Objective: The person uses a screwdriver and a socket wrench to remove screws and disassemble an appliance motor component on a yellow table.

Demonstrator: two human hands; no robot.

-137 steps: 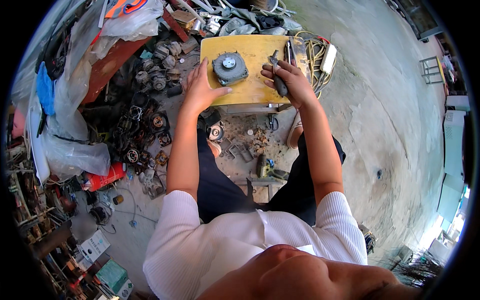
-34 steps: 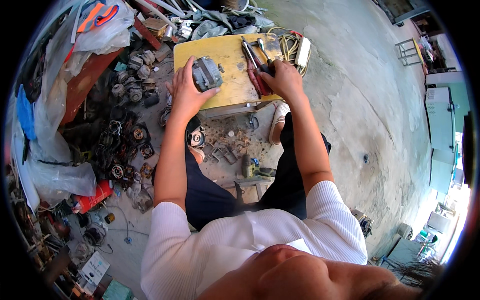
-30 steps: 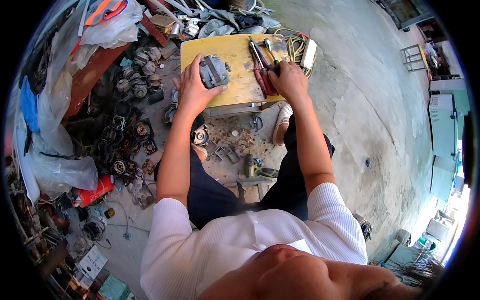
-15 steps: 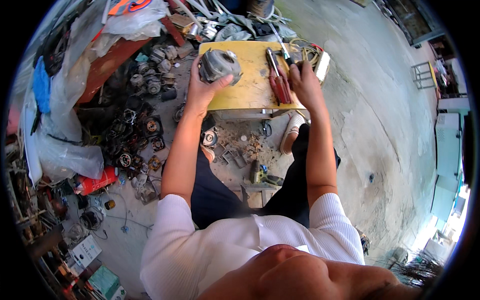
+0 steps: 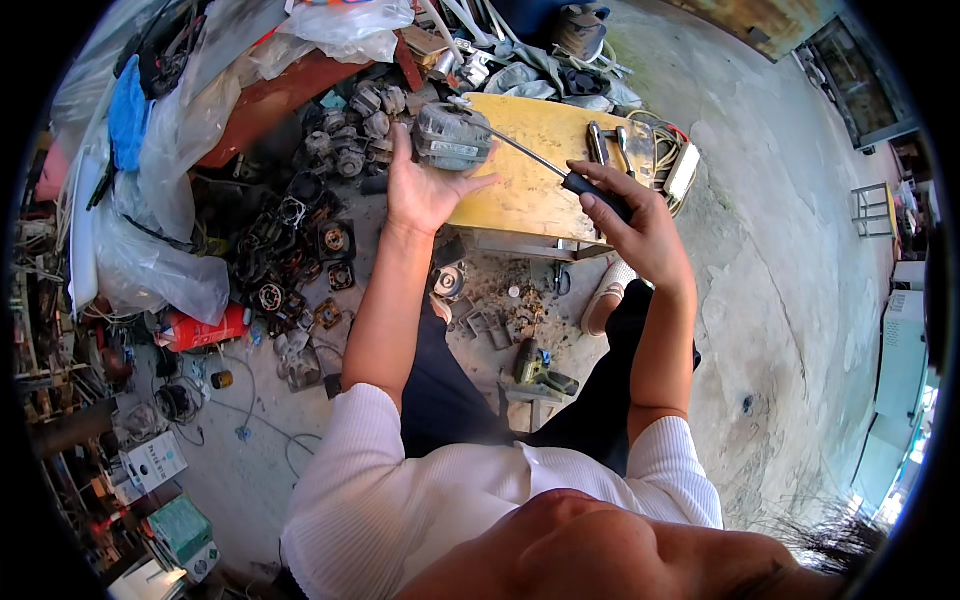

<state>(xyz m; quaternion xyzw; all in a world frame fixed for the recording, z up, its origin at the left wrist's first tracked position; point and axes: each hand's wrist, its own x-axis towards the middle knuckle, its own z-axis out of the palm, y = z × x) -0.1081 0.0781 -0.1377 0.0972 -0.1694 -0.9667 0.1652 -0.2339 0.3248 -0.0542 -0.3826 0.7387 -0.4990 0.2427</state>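
My left hand [image 5: 425,195] holds up a dirty grey electric motor [image 5: 452,140], its thumb stretched out, over the left end of a worn yellow table [image 5: 515,200]. My right hand [image 5: 648,230] grips a screwdriver [image 5: 600,196] by its black handle. The long metal shaft points left, and its tip is at the upper edge of the motor; whether it touches, I cannot tell. Beyond my right fingers lie pliers [image 5: 598,142] on the table, their handles mostly hidden by the hand.
A white power strip [image 5: 683,170] with coiled cable sits at the table's right end. Motor parts [image 5: 350,140] are heaped on the floor to the left. A cordless drill [image 5: 530,362] rests between my legs. A red container [image 5: 205,327] lies farther left.
My right hand has raised the screwdriver off the table's right side and swung its tip left to the motor. The motor has been turned in my left hand. The whole view has shifted.
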